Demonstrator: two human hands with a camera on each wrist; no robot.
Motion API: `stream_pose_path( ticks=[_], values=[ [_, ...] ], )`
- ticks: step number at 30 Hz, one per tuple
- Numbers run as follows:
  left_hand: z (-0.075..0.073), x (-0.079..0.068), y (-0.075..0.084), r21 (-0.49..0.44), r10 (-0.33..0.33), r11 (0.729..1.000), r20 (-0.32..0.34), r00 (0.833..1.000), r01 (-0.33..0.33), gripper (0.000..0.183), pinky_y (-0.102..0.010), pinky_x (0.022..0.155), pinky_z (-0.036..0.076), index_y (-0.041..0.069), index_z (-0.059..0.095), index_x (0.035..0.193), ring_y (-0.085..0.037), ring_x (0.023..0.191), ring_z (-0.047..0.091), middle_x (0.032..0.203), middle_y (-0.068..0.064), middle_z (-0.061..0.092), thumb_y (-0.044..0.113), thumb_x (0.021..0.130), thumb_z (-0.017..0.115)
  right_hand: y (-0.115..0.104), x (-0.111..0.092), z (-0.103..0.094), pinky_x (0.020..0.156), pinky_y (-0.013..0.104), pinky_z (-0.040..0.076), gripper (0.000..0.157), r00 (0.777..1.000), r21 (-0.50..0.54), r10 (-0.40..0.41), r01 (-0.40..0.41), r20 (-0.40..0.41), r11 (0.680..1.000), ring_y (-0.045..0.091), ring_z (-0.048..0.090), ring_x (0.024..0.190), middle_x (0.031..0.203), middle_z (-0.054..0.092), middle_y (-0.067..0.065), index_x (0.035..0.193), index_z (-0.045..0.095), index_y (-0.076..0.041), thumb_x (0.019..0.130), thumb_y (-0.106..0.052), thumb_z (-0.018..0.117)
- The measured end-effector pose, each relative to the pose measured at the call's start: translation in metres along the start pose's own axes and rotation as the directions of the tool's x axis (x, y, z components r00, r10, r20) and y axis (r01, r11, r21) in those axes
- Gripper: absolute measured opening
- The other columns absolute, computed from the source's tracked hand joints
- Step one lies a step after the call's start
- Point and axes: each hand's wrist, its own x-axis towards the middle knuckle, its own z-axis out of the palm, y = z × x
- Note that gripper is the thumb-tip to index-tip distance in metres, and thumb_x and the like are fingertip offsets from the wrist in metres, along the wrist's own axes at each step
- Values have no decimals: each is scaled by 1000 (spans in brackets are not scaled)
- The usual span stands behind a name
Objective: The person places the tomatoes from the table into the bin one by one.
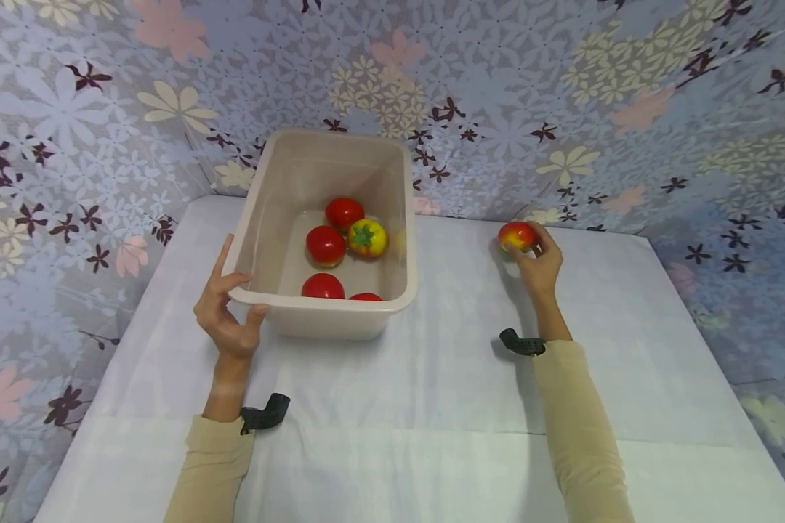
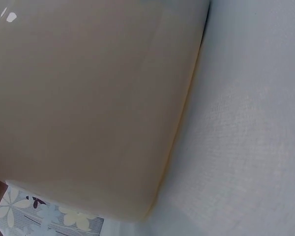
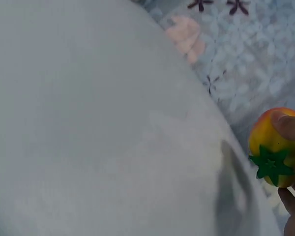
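A beige plastic bin point(image 1: 327, 323) stands on the white-covered table, tilted in the head view. My left hand point(image 1: 227, 316) grips its near left corner, with the thumb at the front wall and a finger over the rim. In the left wrist view the bin's outer wall point(image 2: 88, 108) fills much of the picture. Inside the bin lie several toy tomatoes, among them a red one point(image 1: 325, 245) and a yellow one point(image 1: 368, 238) with a green star-shaped top. My right hand point(image 1: 541, 263) pinches a red-and-yellow toy tomato point(image 3: 271, 142) between thumb and fingers, right of the bin.
White cloth point(image 1: 458, 378) covers the table. Behind and beside it hangs a flower-patterned cloth point(image 1: 484, 94), close to the table's far edge. Each wrist carries a black camera mount, such as the left one point(image 1: 266, 412).
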Motion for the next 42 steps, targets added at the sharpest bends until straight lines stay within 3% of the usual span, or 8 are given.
stream_pose_path(
  ticks=[6, 10, 20, 29, 42],
  values=[
    [-1, 0, 0, -3, -6, 1000, -6, 1000, 6, 79, -31, 94, 54, -11, 57, 82, -35, 116, 63, 120, -38, 58, 66, 75, 70, -29, -5, 10, 111, 36, 41, 58, 995, 68, -84, 80, 55, 994, 24, 52, 127, 139, 56, 16, 132, 56, 2, 78, 4, 77],
    [-1, -2, -1, -6, -11, 1000, 1, 1000, 11, 78, -30, 93, 54, -10, 57, 83, -33, 116, 64, 121, -38, 58, 67, 76, 69, -62, -13, 17, 112, 39, 40, 56, 987, 104, -121, 110, 103, 988, 27, 51, 130, 140, 55, 19, 133, 56, 3, 80, 4, 75],
    [-2, 5, 2, -3, 21, 1000, 8, 1000, -21, 78, -29, 91, 54, -10, 58, 81, -35, 113, 65, 118, -38, 59, 66, 75, 71, -148, -44, 43, 111, 44, 41, 53, 937, 244, -310, 267, 159, 932, 30, 52, 130, 140, 53, 23, 133, 52, 9, 83, 7, 71],
    [-1, 4, 3, -10, 14, 1000, 15, 1000, -14, 78, -28, 91, 54, -11, 59, 82, -36, 114, 64, 119, -39, 59, 66, 75, 71, -161, -53, 61, 107, 39, 45, 61, 890, 380, -427, 344, 159, 859, 26, 53, 129, 141, 53, 19, 138, 48, 6, 81, 12, 70],
    [-3, 3, -1, 14, 15, 1000, 18, 1000, -15, 77, -25, 90, 54, -9, 60, 82, -37, 113, 64, 119, -38, 59, 67, 76, 69, -198, -77, 81, 104, 39, 48, 60, 778, 514, -582, 408, 236, 754, 30, 53, 129, 140, 51, 26, 136, 47, 10, 80, 16, 67]
  ],
)
